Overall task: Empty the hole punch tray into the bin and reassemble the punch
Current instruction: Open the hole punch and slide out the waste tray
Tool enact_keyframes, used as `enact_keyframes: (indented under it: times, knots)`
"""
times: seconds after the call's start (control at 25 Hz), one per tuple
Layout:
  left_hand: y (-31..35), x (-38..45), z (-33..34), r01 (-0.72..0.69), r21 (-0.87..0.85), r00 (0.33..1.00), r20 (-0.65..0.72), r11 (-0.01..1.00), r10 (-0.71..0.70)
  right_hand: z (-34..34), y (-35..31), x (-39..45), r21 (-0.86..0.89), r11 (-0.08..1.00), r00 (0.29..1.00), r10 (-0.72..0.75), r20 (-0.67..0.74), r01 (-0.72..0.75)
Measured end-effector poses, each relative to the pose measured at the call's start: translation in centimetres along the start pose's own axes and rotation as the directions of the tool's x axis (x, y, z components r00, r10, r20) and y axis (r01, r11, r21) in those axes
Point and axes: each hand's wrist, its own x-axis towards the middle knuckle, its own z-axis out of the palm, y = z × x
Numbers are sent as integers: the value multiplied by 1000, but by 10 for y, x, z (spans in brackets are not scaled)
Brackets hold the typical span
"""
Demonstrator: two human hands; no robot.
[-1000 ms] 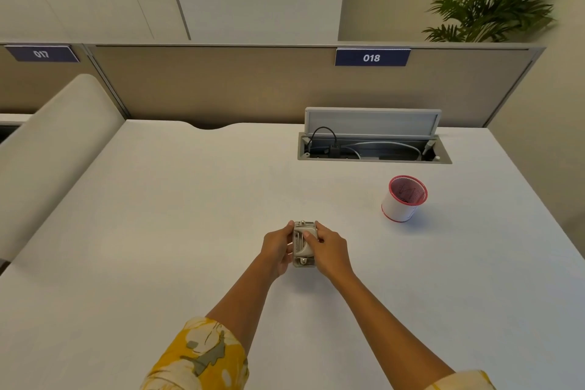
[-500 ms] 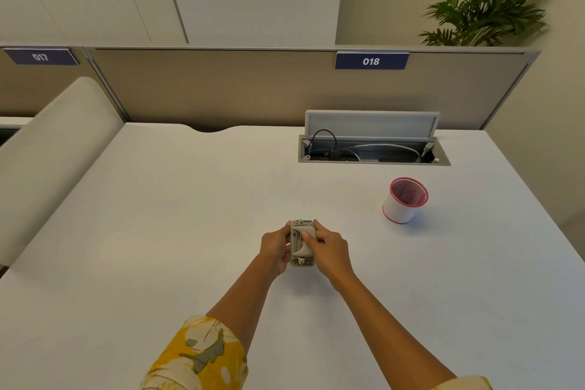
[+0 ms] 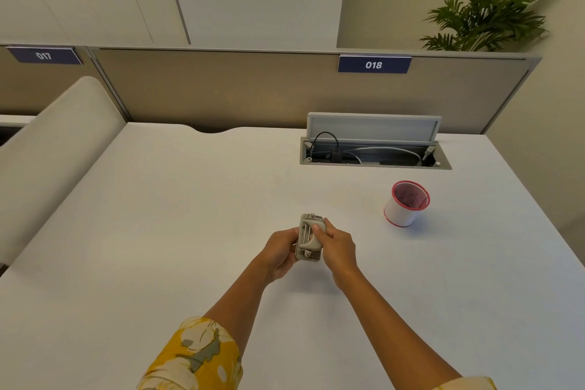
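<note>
A small grey hole punch [image 3: 309,237] is held just over the white desk [image 3: 177,231], near its middle. My left hand [image 3: 280,250] grips its left side from below. My right hand [image 3: 336,245] grips its right side, with the thumb lying across the punch's lever. The punch's underside and tray are hidden by my fingers. A small white bin with a red rim [image 3: 405,203] stands on the desk to the right and a little farther away, apart from both hands; its inside looks red.
An open cable hatch [image 3: 373,152] with wires sits at the back right of the desk. A beige partition [image 3: 253,92] with a sign reading 018 runs along the far edge. A padded chair back [image 3: 53,149] stands at the left. A plant is behind the partition.
Both hands have kept their hold on the punch and tilted it slightly; my left hand has turned more under it. The bin has not moved.
</note>
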Motion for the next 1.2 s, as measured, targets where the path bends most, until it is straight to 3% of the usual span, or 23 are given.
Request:
enact_keyframes:
  times: [0.12,0.96,1.2]
  knots:
    - [-2,-3,-1,12,23,998,54,1000,-13,2,-1,1,56,998,999,28,-38,-25]
    - [-1,1,1,0,-7,998,-63,1000,0,-7,-2,5,115,993,1000,-4,-31,7]
    - [-1,1,-2,1,-27,993,-122,1000,-4,-12,3,18,216,976,998,1,-59,11]
